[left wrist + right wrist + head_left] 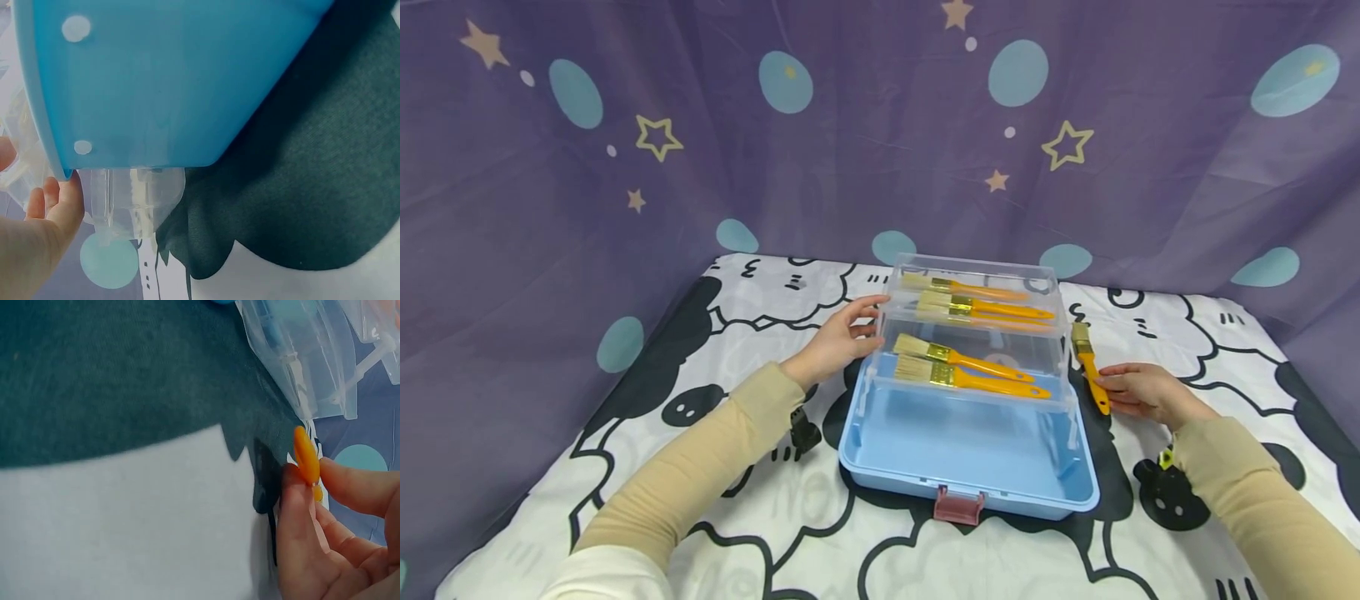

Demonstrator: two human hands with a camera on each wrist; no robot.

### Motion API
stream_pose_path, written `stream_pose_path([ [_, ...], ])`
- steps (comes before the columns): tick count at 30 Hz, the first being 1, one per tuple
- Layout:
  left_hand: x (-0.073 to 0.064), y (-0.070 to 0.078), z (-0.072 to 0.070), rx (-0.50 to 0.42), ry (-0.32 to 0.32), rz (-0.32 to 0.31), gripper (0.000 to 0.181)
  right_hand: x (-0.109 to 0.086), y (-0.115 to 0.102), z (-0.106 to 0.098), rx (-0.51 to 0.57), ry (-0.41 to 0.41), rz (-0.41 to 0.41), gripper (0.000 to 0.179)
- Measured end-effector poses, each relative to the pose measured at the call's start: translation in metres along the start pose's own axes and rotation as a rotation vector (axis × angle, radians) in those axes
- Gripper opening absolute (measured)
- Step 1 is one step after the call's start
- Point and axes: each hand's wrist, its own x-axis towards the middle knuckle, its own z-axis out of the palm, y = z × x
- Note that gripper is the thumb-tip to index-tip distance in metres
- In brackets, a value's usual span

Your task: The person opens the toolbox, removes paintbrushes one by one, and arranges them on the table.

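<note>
Just outside the right rim of the blue box (970, 442), near its back corner, a paintbrush (1088, 371) with an orange handle sits pinched in the right hand (1150, 393). Its handle is caught between thumb and fingertips closed down to the handle's own thickness; the bristles point towards the far edge of the sheep-print cloth (760, 517), and the handle's end sticks out past the fingers on the near side. Whether the brush clears the cloth I cannot tell. That hand comes in from the right, its forearm slanting up from the near right corner of the view in a tan sleeve (1247, 483).

Between the hands, two brushes (973, 363) lie side by side in the lower clear tray (925, 395), handles towards its right edge; more brushes (1000, 309) show in the upper clear tray (898, 315). At the left edge of the trays, the left hand (835, 337) has thumb and forefinger spread well apart, fingertips against or close to the plastic, nothing visibly gripped. A dull red latch (958, 505) marks the middle of the box's front edge
</note>
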Motion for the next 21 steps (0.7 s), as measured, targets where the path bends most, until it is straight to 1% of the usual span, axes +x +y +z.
stream_pose_path([
  [3, 0.0004, -0.0002, -0.0001, 0.003, 0.006, 0.001, 0.063, 0.0006, -0.0007, -0.0009, -0.027, -0.007, 0.001, 0.041],
  [7, 0.0014, -0.0011, -0.0004, 0.004, 0.007, 0.003, 0.063, 0.0009, -0.0011, -0.0018, -0.044, -0.019, -0.003, 0.033],
  [12, 0.0014, -0.0007, -0.0004, 0.001, 0.010, 0.003, 0.063, 0.0021, -0.0015, -0.0022, -0.066, -0.013, -0.004, 0.029],
  [17, 0.0004, 0.0000, 0.0001, -0.001, 0.012, -0.002, 0.063, 0.0026, -0.0013, -0.0016, -0.084, -0.027, -0.035, 0.023],
  [21, 0.0006, -0.0003, 0.0008, -0.004, 0.013, -0.005, 0.062, 0.0011, -0.0028, -0.0003, -0.138, 0.001, -0.037, 0.028],
])
